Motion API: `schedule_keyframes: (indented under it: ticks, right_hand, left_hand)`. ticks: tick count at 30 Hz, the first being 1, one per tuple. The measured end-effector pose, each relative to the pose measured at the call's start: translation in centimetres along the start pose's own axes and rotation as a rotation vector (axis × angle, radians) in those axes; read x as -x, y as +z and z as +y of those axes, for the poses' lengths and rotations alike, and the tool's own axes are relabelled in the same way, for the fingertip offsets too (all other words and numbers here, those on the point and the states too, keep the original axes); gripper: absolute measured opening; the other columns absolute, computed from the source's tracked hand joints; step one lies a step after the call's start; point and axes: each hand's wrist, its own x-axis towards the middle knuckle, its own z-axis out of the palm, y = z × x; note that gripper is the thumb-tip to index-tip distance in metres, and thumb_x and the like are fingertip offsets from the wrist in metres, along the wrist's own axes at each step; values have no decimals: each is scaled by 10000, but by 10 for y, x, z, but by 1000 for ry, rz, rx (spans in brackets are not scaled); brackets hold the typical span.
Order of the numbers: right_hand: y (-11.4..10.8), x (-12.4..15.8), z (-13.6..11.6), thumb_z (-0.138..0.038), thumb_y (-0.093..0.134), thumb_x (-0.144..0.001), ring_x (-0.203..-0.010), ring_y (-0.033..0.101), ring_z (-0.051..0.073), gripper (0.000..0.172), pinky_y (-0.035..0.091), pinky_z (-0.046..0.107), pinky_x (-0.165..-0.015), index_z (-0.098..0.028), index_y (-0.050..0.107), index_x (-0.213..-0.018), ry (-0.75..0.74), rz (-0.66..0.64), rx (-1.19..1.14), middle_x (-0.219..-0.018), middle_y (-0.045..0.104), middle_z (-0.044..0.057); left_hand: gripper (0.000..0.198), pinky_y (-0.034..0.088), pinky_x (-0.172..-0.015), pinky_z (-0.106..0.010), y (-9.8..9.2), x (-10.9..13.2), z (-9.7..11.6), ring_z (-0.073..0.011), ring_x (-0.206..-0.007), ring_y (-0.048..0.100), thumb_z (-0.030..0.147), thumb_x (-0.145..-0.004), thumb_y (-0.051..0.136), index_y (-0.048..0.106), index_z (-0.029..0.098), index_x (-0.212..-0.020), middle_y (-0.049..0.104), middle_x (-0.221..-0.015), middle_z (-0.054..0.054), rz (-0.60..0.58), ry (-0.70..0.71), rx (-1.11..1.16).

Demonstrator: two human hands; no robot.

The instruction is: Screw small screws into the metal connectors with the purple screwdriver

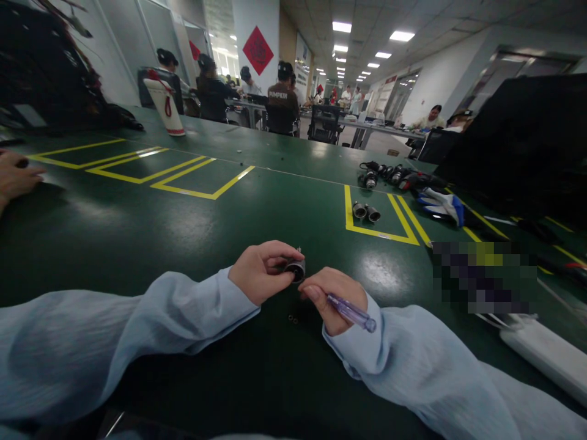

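Head view: left fingers (274, 252) pinch a connector (296, 269), right fingers (315, 294) grip a screwdriver (351, 312), open table (183, 226) ahead.

Ceiling panels (342, 26) far beyond the fingers (275, 255) light the hall brightly. Their glare pools on the green table (183, 226) just right of them, and nearer in it is dim. The edges bow and smear.

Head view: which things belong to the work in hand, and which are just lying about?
In use: small black cylindrical part held in the left hand; purple-handled screwdriver in the right hand; tiny loose bits on the green table just under them.
Lying about: two similar cylinders in the yellow-marked box; heap of black parts; blue-and-white glove; white power strip; white cup.
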Motion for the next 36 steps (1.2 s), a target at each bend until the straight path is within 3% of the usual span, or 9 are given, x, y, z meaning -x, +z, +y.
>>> schedule_keyframes:
  ticks: [17,36]
  right_hand:
    - [-2,0,-3,-197,388,-828,-577,549,126,209,436,244,-561,-156,562,-719,-112,-78,147,-629,625,49]
    - [2,0,0,-194,410,-828,-570,544,113,208,424,231,-571,-144,573,-709,-80,-50,107,-624,622,41]
  left_hand:
    - [198,538,-722,-321,4,-2,1,-176,-758,633,69,-549,563,592,103,-742,641,-789,-56,54,-20,17]
    - [200,541,-707,-342,4,-4,1,-197,-733,644,87,-542,573,583,105,-741,661,-722,-49,36,-109,24]
